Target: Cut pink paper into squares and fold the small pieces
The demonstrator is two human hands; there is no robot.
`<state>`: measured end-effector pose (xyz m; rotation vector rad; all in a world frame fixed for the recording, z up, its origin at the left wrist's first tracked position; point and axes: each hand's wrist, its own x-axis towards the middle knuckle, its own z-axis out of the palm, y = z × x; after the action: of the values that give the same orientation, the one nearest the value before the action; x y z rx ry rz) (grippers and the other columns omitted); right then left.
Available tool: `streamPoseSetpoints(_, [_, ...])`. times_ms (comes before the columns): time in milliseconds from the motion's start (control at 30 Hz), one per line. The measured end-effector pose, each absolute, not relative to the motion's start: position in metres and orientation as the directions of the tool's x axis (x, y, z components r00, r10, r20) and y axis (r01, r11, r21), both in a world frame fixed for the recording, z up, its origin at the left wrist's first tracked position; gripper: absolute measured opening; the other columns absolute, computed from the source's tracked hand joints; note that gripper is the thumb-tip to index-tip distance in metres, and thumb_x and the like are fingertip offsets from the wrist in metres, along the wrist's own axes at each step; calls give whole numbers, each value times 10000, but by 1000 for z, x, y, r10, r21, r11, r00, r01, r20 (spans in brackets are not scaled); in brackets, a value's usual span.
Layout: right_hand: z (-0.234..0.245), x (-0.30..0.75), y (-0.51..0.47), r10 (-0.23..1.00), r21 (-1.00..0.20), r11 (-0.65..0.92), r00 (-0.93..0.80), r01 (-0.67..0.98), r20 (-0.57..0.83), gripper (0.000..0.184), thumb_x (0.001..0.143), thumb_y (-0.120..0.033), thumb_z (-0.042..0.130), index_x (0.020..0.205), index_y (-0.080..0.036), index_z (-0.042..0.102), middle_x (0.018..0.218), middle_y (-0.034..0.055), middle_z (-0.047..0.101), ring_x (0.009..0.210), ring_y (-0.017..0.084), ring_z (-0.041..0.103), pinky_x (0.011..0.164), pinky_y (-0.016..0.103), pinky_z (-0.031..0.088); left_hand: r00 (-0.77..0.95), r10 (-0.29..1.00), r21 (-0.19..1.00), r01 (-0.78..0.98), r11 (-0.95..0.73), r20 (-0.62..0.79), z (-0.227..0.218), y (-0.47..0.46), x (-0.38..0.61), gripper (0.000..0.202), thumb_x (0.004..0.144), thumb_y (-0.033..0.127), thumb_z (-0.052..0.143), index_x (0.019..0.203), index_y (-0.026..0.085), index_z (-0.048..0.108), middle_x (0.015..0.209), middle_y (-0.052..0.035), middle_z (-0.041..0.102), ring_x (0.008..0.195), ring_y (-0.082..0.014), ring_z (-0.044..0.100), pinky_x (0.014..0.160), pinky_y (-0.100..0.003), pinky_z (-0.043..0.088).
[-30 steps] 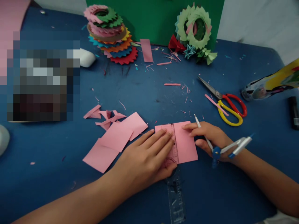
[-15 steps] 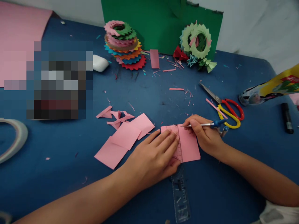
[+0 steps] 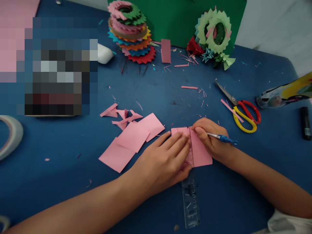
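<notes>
- Head view: pink paper piece (image 3: pixel 201 152) lies flat on the blue table (image 3: pixel 156 94), directly between the two hands
- Clear ruler (image 3: pixel 190 198) laid lengthwise across the paper; its near end sticks out past the paper's edge towards the person
- Left hand (image 3: pixel 162 164) spread flat, fingers together, pressing ruler and the paper's left half down (palm covers the lower left corner)
- Right hand (image 3: pixel 212 139) closed round a blue-handled compass (image 3: pixel 220 137), held like a pen; its tip is hidden behind the fingers at the ruler's edge near the paper's far end
- Left of the left hand: loose pink squares (image 3: pixel 133 139) overlapping, folded pink scraps (image 3: pixel 122 116) just beyond them
- Right of the right hand, apart from it: red-and-yellow scissors (image 3: pixel 240 110), blades shut
- Far edge: stack of coloured paper rings (image 3: pixel 130 31), green paper wreath (image 3: pixel 214 29) against green card
</notes>
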<state>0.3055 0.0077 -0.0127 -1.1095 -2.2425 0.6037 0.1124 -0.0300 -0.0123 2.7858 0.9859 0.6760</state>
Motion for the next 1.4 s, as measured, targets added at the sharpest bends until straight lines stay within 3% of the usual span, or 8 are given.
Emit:
streamPoseSetpoints(600, [-7,297,-8,747,-354,665,-571,658,342,199,930,-164,370,837,-152,546,787,76,626,775,176,603,723,299,503,663,653,239,611,-755,367,-15,-37,117,368,854,266,460,1114,49,604,1183,-159,612,1132,-288,541,950,-409,449])
streamPoseSetpoints(1400, [-5,303,-49,739,-418,673,-585,610,336,190,895,-120,394,824,-151,567,783,73,630,771,158,603,732,273,523,659,661,193,641,-743,358,-11,-39,119,375,846,275,450,1101,59,620,1185,-152,619,1115,-276,561,891,-386,468])
